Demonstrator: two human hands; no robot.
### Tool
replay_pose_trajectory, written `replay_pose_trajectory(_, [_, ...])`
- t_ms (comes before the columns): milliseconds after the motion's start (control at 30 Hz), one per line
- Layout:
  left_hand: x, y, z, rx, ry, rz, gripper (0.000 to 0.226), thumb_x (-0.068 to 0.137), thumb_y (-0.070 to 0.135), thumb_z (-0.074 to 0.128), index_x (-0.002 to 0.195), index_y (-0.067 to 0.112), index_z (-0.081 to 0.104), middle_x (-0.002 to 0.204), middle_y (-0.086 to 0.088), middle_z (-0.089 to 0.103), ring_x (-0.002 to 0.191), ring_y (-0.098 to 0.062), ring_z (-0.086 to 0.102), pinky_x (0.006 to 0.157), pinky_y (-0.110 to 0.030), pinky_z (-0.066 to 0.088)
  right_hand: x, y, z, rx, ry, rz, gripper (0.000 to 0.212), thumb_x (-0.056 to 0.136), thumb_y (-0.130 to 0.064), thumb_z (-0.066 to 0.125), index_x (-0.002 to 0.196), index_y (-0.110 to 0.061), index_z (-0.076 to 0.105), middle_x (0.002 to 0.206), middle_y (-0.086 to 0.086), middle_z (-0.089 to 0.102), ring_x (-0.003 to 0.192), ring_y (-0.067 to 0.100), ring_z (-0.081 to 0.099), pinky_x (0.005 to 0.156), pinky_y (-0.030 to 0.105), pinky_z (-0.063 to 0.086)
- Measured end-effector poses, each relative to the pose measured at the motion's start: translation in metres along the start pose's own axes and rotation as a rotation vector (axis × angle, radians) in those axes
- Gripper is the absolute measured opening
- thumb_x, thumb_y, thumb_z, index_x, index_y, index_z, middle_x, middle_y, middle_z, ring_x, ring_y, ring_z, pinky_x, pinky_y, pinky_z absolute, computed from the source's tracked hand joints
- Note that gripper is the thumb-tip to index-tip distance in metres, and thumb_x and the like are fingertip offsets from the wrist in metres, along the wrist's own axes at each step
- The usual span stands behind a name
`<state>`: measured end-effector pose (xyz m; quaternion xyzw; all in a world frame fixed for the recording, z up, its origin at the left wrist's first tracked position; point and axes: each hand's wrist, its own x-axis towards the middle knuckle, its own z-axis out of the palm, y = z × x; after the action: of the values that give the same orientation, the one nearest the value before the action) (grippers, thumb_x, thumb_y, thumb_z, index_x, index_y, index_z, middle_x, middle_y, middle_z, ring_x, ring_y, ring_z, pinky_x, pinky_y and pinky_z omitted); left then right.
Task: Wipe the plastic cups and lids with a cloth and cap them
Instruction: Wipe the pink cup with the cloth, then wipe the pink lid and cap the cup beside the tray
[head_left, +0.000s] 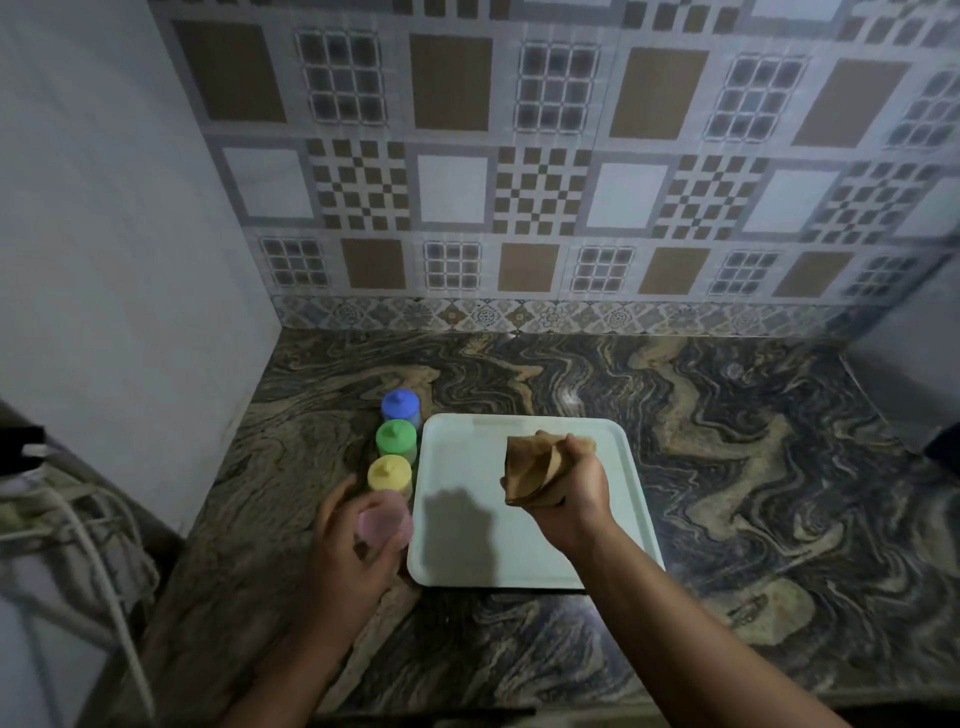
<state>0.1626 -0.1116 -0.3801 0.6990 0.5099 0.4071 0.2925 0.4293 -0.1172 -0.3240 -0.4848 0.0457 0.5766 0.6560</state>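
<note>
Three capped plastic cups stand in a row left of the white tray (457, 566): one with a blue lid (400, 406), one with a green lid (396, 438), one with a yellow lid (389, 473). My left hand (348, 540) grips a pink cup (385, 522) just in front of the yellow one, beside the tray's left edge. Whether the pink cup carries a lid I cannot tell. My right hand (571, 493) hovers over the tray and clutches a bunched brown cloth (535, 467).
The marbled stone counter (727, 467) runs to a tiled back wall. A plain wall closes the left side. White hoses and a dark object (62, 499) sit off the counter's left edge. A dark object (943, 447) pokes in at the right.
</note>
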Motion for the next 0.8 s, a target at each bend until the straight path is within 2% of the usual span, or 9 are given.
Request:
replay_pose_trajectory(67, [-0.004,-0.014,0.001,0.042,-0.006,-0.099,0.044,0.078,0.009,0.084,0.111,0.03,0.064,0.132,0.001,0.049,0.124,-0.018,0.052,0.094,-0.028,0.045,-0.002,0.006,-0.005,-0.009,0.013,0.002,0.034,0.112,-0.038,0.04,0.121,-0.015,0.063,0.121,0.015,0.068,0.099,0.036,0.067,0.087,0.052,0.052])
replay_pose_trajectory(133, [-0.003,-0.023,0.004,0.049,-0.021,-0.123,0.05,0.077,0.01,0.084,0.105,0.041,0.058,0.116,0.004,0.054,0.11,-0.019,0.056,0.085,-0.028,0.046,-0.003,0.01,-0.007,-0.021,0.019,0.006,0.037,0.112,-0.038,0.039,0.126,-0.014,0.064,0.124,0.016,0.068,0.103,0.037,0.066,0.088,0.052,0.051])
replay_pose_trajectory(200, [-0.001,-0.029,0.01,0.055,-0.055,-0.164,0.046,0.078,0.014,0.084,0.107,0.038,0.059,0.112,0.004,0.057,0.103,-0.017,0.058,0.079,-0.028,0.047,-0.005,0.012,-0.009,-0.036,0.019,-0.002,0.042,0.113,-0.037,0.038,0.135,-0.011,0.061,0.125,0.018,0.068,0.103,0.037,0.065,0.089,0.052,0.051])
replay_pose_trajectory(333, [0.002,-0.038,0.019,0.104,-0.073,-0.192,0.034,0.081,0.019,0.083,0.109,0.02,0.064,0.112,0.0,0.054,0.103,-0.02,0.057,0.08,-0.032,0.046,-0.009,0.009,-0.011,-0.039,0.013,-0.032,0.041,0.113,-0.032,0.036,0.137,-0.01,0.06,0.122,0.02,0.07,0.098,0.038,0.066,0.088,0.051,0.049])
replay_pose_trajectory(500, [0.009,-0.035,0.024,0.092,-0.054,-0.155,0.029,0.083,0.023,0.081,0.104,0.027,0.062,0.114,0.002,0.052,0.107,-0.019,0.056,0.084,-0.038,0.049,-0.008,0.001,-0.02,-0.029,0.073,-0.065,0.038,0.113,-0.036,0.037,0.136,-0.015,0.059,0.118,0.015,0.072,0.098,0.034,0.066,0.095,0.052,0.047])
replay_pose_trajectory(600, [0.01,-0.031,0.023,0.128,-0.057,-0.207,0.04,0.078,0.023,0.085,0.107,0.033,0.06,0.135,-0.004,0.044,0.126,-0.027,0.05,0.095,-0.048,0.051,-0.011,-0.008,-0.027,-0.045,0.122,-0.109,0.036,0.112,-0.037,0.044,0.13,-0.013,0.064,0.112,0.013,0.073,0.095,0.033,0.067,0.089,0.052,0.049])
replay_pose_trajectory(633, [0.01,-0.028,0.022,0.184,-0.03,-0.184,0.043,0.076,0.028,0.086,0.111,0.03,0.061,0.143,-0.007,0.04,0.132,-0.033,0.046,0.098,-0.05,0.049,-0.012,-0.012,-0.034,-0.077,0.137,-0.145,0.032,0.111,-0.035,0.049,0.12,-0.011,0.068,0.103,0.013,0.075,0.09,0.033,0.067,0.086,0.052,0.05])
replay_pose_trajectory(700, [0.011,-0.015,0.026,0.293,0.028,0.01,0.048,0.076,0.037,0.079,0.117,0.018,0.064,0.146,-0.013,0.04,0.132,-0.037,0.043,0.101,-0.049,0.045,-0.012,-0.021,-0.05,-0.178,0.202,-0.196,0.021,0.104,-0.026,0.063,0.102,-0.009,0.074,0.093,0.015,0.077,0.084,0.033,0.068,0.077,0.047,0.054])
replay_pose_trajectory(800, [0.02,0.02,0.054,0.275,-0.081,0.219,0.05,0.081,0.044,0.067,0.123,0.017,0.065,0.142,-0.01,0.048,0.13,-0.029,0.047,0.105,-0.042,0.041,-0.008,-0.031,-0.076,-0.216,0.365,-0.185,0.025,0.087,-0.022,0.073,0.106,-0.007,0.078,0.112,0.026,0.076,0.085,0.032,0.069,0.068,0.041,0.055])
